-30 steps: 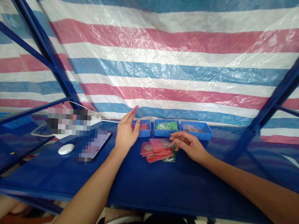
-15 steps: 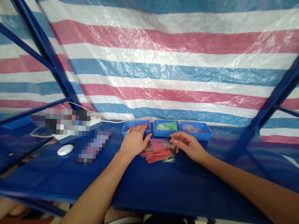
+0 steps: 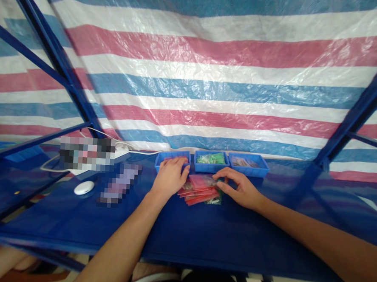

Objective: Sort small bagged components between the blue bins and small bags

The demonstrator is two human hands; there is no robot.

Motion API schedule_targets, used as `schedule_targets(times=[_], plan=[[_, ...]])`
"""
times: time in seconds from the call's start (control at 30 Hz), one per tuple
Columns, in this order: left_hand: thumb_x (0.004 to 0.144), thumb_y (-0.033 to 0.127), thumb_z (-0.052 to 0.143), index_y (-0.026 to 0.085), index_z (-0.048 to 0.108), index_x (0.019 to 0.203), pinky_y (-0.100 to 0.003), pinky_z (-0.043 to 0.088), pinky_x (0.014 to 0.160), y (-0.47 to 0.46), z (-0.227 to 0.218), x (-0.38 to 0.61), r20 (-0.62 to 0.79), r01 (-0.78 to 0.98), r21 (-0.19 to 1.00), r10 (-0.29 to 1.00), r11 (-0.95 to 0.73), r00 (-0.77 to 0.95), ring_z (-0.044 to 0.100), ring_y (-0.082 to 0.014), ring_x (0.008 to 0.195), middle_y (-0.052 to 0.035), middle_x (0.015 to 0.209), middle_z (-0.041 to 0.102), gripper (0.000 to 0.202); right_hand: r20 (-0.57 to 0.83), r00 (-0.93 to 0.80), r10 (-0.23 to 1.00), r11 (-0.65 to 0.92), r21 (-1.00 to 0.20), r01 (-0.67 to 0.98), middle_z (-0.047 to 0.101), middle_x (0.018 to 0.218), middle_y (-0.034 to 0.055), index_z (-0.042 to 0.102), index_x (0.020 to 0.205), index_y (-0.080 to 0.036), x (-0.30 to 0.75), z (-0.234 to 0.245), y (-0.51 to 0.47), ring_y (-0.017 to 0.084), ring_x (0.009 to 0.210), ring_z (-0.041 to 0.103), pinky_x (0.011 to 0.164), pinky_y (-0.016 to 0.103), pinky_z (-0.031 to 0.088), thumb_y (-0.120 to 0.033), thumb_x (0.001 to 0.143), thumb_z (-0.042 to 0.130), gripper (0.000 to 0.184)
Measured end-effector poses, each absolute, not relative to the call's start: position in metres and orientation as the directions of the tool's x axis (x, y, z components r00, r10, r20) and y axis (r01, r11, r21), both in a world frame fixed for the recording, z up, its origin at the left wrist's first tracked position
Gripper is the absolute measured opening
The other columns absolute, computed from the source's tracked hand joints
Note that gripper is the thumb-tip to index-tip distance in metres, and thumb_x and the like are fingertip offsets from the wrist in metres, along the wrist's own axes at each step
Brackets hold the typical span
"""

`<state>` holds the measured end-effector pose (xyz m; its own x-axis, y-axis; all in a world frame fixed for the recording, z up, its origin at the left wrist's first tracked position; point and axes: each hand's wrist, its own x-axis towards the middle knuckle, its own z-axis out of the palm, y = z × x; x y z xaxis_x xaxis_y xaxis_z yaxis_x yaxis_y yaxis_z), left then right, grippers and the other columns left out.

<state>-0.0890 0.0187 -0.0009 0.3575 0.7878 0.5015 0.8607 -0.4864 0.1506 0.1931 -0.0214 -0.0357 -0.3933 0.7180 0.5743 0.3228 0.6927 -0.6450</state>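
My left hand (image 3: 170, 175) reaches over the left blue bin (image 3: 157, 161), its fingers stretched out above the red packets (image 3: 184, 160) inside. The fingertips are partly hidden, so contact with the packets cannot be made out. In front of the bins lies a loose pile of red-edged clear plastic bags (image 3: 198, 194), with a green-edged bag (image 3: 216, 199) sticking out at its right. My right hand (image 3: 236, 187) is at the pile's right edge, fingers bent and thumb apart, its tips close to the top bag (image 3: 201, 182).
A middle blue bin (image 3: 211, 169) holds green packets; a right blue bin (image 3: 250, 172) holds clear packets. On the left are a white rounded case (image 3: 84, 188), a blurred-out flat object (image 3: 119, 185) and a white power strip (image 3: 99, 164) with cables. Blue frame posts and striped sheeting stand behind.
My right hand's thumb and index finger have drawn nearer each other beside the top bag. My left hand stays over the left bin. The view has shifted slightly.
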Motion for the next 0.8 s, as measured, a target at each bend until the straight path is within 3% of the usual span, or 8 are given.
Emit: schedule_targets(times=[0.13, 0.33, 0.57, 0.8], plan=[[0.103, 0.042, 0.047, 0.023, 0.069, 0.111, -0.047, 0.042, 0.102, 0.0198, -0.0014, -0.0896, 0.482, 0.883, 0.104, 0.800, -0.458, 0.358, 0.065, -0.0311, 0.109, -0.0112, 0.114, 0.073, 0.030, 0.623, -0.504, 0.598, 0.797, -0.530, 0.290, 0.073, 0.119, 0.0107, 0.074, 0.121, -0.028, 0.1914, -0.0272, -0.0252, 0.030, 0.119, 0.063, 0.106, 0.051, 0.049, -0.035, 0.098, 0.065, 0.026], [0.103, 0.047, 0.046, 0.022, 0.068, 0.112, -0.045, 0.044, 0.095, 0.0229, -0.0009, -0.0889, 0.460, 0.904, 0.092, 0.823, -0.418, 0.334, 0.066, -0.0319, 0.106, -0.0133, 0.112, 0.072, 0.035, 0.569, -0.647, 0.507, 0.842, -0.488, 0.231, 0.071, 0.129, 0.0093, 0.080, 0.111, -0.029, 0.1893, -0.0250, -0.0252, 0.031, 0.133, 0.057, 0.116, 0.056, 0.042, -0.029, 0.100, 0.063, 0.021], [0.100, 0.048, 0.052, 0.024, 0.071, 0.110, -0.046, 0.044, 0.097, 0.0229, -0.0009, -0.0889, 0.502, 0.914, 0.102, 0.813, -0.393, 0.294, 0.063, -0.0323, 0.109, -0.0115, 0.112, 0.068, 0.033, 0.568, -0.651, 0.504, 0.835, -0.513, 0.199, 0.072, 0.129, 0.0094, 0.081, 0.107, -0.028, 0.1912, -0.0253, -0.0260, 0.030, 0.130, 0.060, 0.115, 0.054, 0.045, -0.031, 0.100, 0.062, 0.020], [0.101, 0.044, 0.051, 0.024, 0.071, 0.106, -0.043, 0.045, 0.093, 0.0210, 0.0031, -0.0875, 0.483, 0.896, 0.135, 0.818, -0.424, 0.314, 0.067, -0.0312, 0.104, -0.0104, 0.106, 0.074, 0.029, 0.563, -0.673, 0.480, 0.846, -0.499, 0.187, 0.074, 0.126, 0.0093, 0.080, 0.107, -0.029, 0.1891, -0.0244, -0.0298, 0.029, 0.124, 0.064, 0.112, 0.052, 0.048, -0.028, 0.098, 0.064, 0.018]])
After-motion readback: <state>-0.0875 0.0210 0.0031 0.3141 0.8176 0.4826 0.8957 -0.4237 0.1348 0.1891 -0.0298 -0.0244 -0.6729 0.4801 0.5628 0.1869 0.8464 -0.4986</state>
